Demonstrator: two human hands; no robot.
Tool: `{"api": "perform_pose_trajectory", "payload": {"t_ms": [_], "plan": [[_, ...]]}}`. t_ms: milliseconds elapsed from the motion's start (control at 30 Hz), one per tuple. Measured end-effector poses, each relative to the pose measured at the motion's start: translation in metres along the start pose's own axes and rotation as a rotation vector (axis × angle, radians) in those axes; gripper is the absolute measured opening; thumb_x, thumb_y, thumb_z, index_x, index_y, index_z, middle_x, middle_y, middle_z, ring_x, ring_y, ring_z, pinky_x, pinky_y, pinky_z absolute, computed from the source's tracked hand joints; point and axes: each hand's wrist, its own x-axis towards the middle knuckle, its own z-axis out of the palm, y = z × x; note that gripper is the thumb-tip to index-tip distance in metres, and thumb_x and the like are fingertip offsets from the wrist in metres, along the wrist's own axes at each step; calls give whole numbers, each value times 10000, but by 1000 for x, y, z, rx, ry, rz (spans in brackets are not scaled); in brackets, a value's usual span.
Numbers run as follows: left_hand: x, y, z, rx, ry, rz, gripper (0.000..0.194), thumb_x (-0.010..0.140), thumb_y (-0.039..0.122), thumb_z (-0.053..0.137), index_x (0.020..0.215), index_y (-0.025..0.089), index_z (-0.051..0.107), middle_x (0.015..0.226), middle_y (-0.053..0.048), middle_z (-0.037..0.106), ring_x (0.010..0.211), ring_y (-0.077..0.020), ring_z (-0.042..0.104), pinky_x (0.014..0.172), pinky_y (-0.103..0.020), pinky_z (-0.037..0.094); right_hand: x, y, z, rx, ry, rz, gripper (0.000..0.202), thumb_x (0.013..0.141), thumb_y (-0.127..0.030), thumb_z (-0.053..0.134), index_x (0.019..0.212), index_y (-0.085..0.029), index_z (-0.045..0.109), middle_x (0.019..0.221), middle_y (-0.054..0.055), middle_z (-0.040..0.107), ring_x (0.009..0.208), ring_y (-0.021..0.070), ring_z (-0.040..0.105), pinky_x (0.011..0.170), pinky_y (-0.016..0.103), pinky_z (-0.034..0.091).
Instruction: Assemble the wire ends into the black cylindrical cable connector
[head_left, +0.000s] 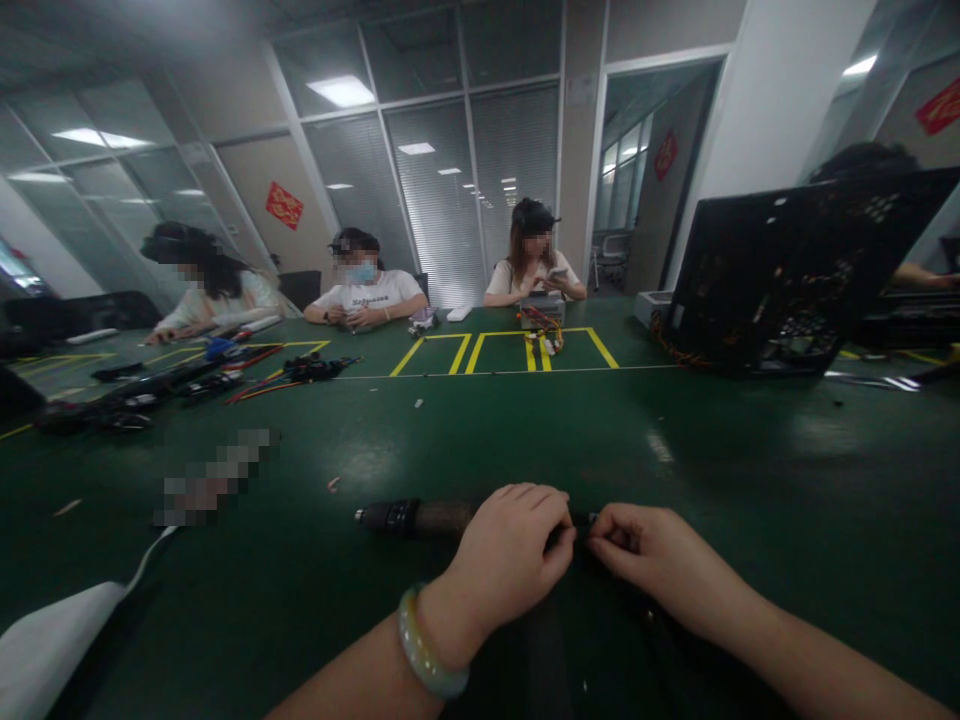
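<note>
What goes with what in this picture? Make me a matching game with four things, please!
Things:
1. dark tool
2. right hand
3. bracelet
4. tabletop

Clues:
A. around the left wrist
B. dark green, with yellow lines
C. partly covered by the left hand
D. thumb and fingertips pinched together

Right pairs: 1-C, 2-D, 3-A, 4-B
</note>
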Motion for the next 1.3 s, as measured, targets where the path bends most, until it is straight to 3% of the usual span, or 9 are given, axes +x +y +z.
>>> {"api": "perform_pose_trajectory", "payload": {"t_ms": [600,833,1000,1167,1300], "plan": [[-2,-3,-1,-24,-35,102,196,855,177,578,1019,254,651,1200,6,625,1072,-200,576,1036,-437,375,0,-3,-3,20,3,13,152,879,-310,561,824,-208,661,671,-30,625,601,128,550,524,208,355],[-1,-1,0,-15,-34,29,162,809,196,638,966,217,604,1133,-2,642,1054,-209,571,1028,-425,379,1,0,-1,-8,14,1,146,872,-293,559,803,-201,649,656,-28,611,590,126,528,513,213,332],[-1,-6,4,-23,-32,56,116,841,188,623,948,228,603,1175,15,633,1082,-189,568,1051,-414,354,1,0,-2,-7,7,-3,144,874,-296,558,816,-203,651,654,-29,606,585,126,524,511,214,329],[-1,-6,4,-28,-34,96,194,847,140,603,1006,251,603,1181,36,633,1103,-166,565,1069,-395,335,0,-2,-2,-11,14,-10,162,878,-304,557,802,-201,655,647,-33,598,588,123,520,520,214,337],[0,-4,2,-3,-24,48,180,819,215,667,983,220,594,1174,-2,628,1099,-198,563,1065,-423,346,0,-4,-2,-18,13,3,155,871,-307,568,803,-200,657,649,-30,608,585,126,527,516,217,337]]}}
